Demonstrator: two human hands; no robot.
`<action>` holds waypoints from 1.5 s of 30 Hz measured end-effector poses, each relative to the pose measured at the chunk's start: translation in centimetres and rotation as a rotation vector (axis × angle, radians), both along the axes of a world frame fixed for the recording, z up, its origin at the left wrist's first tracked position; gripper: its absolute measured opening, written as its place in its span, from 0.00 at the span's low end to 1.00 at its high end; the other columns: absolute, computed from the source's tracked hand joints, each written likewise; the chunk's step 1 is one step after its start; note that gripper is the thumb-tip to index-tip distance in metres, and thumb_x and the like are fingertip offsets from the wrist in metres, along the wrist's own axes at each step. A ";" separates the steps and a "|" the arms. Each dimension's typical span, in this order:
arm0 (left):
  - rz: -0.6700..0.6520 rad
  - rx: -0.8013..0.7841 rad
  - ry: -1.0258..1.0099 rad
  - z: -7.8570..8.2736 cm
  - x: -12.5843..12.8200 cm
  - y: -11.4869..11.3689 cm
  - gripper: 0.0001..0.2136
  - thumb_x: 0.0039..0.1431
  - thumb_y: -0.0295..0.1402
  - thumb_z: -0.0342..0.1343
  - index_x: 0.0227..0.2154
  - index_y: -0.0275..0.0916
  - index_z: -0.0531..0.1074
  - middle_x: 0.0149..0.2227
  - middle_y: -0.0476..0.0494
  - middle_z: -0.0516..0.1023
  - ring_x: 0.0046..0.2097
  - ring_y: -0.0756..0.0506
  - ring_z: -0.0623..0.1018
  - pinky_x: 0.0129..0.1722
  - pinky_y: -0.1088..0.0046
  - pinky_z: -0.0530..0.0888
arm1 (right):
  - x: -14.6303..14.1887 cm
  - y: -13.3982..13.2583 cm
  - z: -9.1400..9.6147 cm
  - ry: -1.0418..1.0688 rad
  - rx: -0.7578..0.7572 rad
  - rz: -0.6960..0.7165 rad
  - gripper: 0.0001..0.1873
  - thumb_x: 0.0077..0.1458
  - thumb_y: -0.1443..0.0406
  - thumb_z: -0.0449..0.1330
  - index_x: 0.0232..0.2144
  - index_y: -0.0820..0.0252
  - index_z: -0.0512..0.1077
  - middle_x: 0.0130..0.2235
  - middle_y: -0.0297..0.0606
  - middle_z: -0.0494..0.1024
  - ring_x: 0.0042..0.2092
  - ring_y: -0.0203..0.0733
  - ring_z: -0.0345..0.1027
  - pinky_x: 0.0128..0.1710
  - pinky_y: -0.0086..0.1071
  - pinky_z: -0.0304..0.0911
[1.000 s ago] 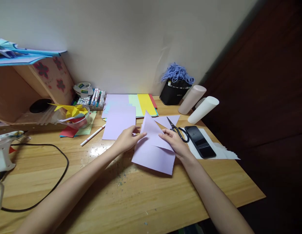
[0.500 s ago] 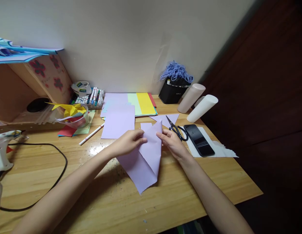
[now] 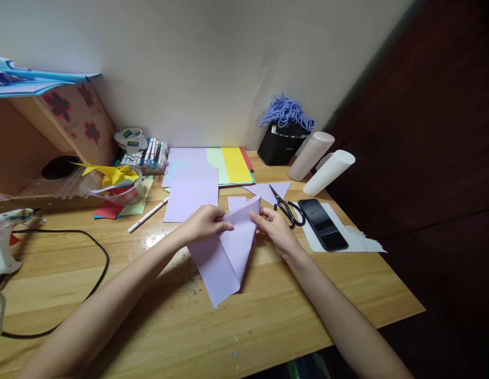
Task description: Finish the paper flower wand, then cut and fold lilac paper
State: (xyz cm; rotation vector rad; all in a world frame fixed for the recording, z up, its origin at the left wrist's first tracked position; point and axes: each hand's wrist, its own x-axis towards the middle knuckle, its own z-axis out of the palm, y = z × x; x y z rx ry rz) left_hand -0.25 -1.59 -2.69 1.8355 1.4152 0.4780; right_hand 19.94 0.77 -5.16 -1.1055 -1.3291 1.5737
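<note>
A sheet of lilac paper (image 3: 237, 245), partly folded over on itself, is held between my two hands above the wooden table. My left hand (image 3: 208, 225) pinches its left side near the upper edge, thumb on top. On the other side my right hand (image 3: 272, 227) grips the folded right edge between thumb and fingers. The lower end of the sheet hangs toward me in a slanted, slightly rough edge. Just beyond the right hand lie black-handled scissors (image 3: 286, 206) and a lilac paper triangle (image 3: 263, 190). Another lilac sheet (image 3: 191, 197) lies behind the left hand.
A phone (image 3: 323, 223) rests on white paper at the right, before two pale cylinders (image 3: 329, 172). Coloured sheets (image 3: 236, 164) and a black pen holder (image 3: 281, 145) stand behind. A glue gun (image 3: 7, 237) with a looping cable and a tub of paper pieces (image 3: 118, 187) are leftward.
The held paper has tilted, its lower end swinging to the left. Both hands have shifted slightly left with it and keep their hold.
</note>
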 end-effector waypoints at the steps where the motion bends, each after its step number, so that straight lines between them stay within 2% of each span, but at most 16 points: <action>1: -0.008 -0.006 -0.012 -0.1 0.0 0.0 0.17 0.48 0.42 0.53 0.16 0.37 0.56 0.17 0.55 0.53 0.21 0.54 0.54 0.20 0.76 0.51 | 0.2 0.2 0.1 0.016 0.013 0.010 0.16 0.41 0.56 0.64 0.26 0.62 0.69 0.24 0.31 0.69 0.23 0.29 0.59 0.21 0.23 0.57; 5: -0.050 0.001 -0.058 -0.2 0.1 -0.1 0.16 0.50 0.41 0.52 0.16 0.37 0.57 0.17 0.55 0.55 0.21 0.54 0.55 0.21 0.76 0.52 | 0.7 0.8 0.2 0.016 0.103 -0.038 0.14 0.41 0.57 0.64 0.25 0.62 0.70 0.25 0.31 0.69 0.24 0.29 0.59 0.22 0.24 0.57; 12: -0.094 0.031 -0.053 -0.1 0.3 -0.2 0.14 0.53 0.39 0.48 0.18 0.37 0.58 0.18 0.54 0.55 0.22 0.54 0.56 0.22 0.76 0.53 | 0.4 0.6 0.0 0.012 0.133 -0.123 0.13 0.40 0.57 0.65 0.21 0.61 0.68 0.22 0.29 0.66 0.23 0.30 0.56 0.20 0.24 0.54; 19: -0.020 0.095 -0.025 0.2 0.4 -0.3 0.17 0.54 0.42 0.48 0.17 0.37 0.58 0.18 0.54 0.54 0.22 0.54 0.55 0.22 0.76 0.52 | 0.1 0.2 -0.5 0.036 0.128 -0.145 0.12 0.42 0.58 0.64 0.22 0.61 0.68 0.22 0.29 0.67 0.23 0.30 0.58 0.21 0.23 0.56; 23: -0.012 0.087 0.003 0.1 0.4 -0.2 0.16 0.55 0.40 0.47 0.17 0.36 0.60 0.17 0.53 0.58 0.21 0.54 0.57 0.22 0.75 0.53 | 0.4 0.5 -0.4 0.052 0.034 -0.098 0.13 0.41 0.58 0.65 0.21 0.61 0.68 0.24 0.30 0.68 0.25 0.30 0.61 0.24 0.23 0.59; 26: -0.014 0.089 0.006 0.4 0.6 -0.4 0.14 0.56 0.39 0.46 0.20 0.36 0.64 0.19 0.52 0.62 0.22 0.53 0.60 0.22 0.75 0.54 | 0.8 1.0 0.0 0.092 -0.014 -0.074 0.13 0.41 0.57 0.64 0.26 0.61 0.72 0.28 0.32 0.71 0.28 0.31 0.63 0.23 0.22 0.60; 28: -0.014 0.101 0.010 0.7 0.8 -0.7 0.14 0.56 0.39 0.46 0.22 0.36 0.66 0.20 0.51 0.64 0.23 0.52 0.62 0.23 0.75 0.55 | 1.0 1.2 0.3 0.131 -0.005 -0.096 0.13 0.41 0.58 0.65 0.28 0.60 0.73 0.29 0.33 0.72 0.29 0.31 0.63 0.23 0.21 0.60; 33: -0.011 0.120 0.032 1.3 1.2 -1.1 0.13 0.56 0.38 0.46 0.21 0.36 0.66 0.20 0.50 0.65 0.23 0.52 0.62 0.24 0.75 0.55 | 1.0 1.1 0.3 0.176 0.043 -0.146 0.09 0.40 0.60 0.66 0.23 0.60 0.72 0.27 0.31 0.71 0.28 0.29 0.62 0.24 0.20 0.60; 38: 0.056 0.113 -0.015 0.9 1.0 -0.8 0.15 0.55 0.41 0.46 0.20 0.37 0.65 0.20 0.51 0.64 0.23 0.52 0.62 0.23 0.76 0.55 | 1.1 1.2 0.3 0.178 0.051 -0.171 0.09 0.40 0.61 0.66 0.23 0.59 0.73 0.25 0.31 0.71 0.27 0.29 0.63 0.23 0.20 0.60; 43: 0.076 0.105 -0.031 0.5 0.7 -0.5 0.15 0.55 0.40 0.47 0.18 0.37 0.62 0.18 0.53 0.59 0.22 0.53 0.58 0.22 0.76 0.54 | 1.6 1.6 0.8 0.157 0.054 -0.181 0.13 0.42 0.60 0.65 0.33 0.56 0.75 0.30 0.32 0.74 0.29 0.30 0.65 0.24 0.21 0.62; 45: 0.062 0.100 -0.037 0.5 0.7 -0.6 0.15 0.55 0.40 0.47 0.18 0.36 0.62 0.18 0.52 0.60 0.22 0.53 0.58 0.22 0.76 0.54 | 1.9 1.7 0.9 0.138 0.086 -0.173 0.13 0.42 0.60 0.64 0.34 0.56 0.75 0.31 0.32 0.74 0.29 0.30 0.65 0.25 0.21 0.62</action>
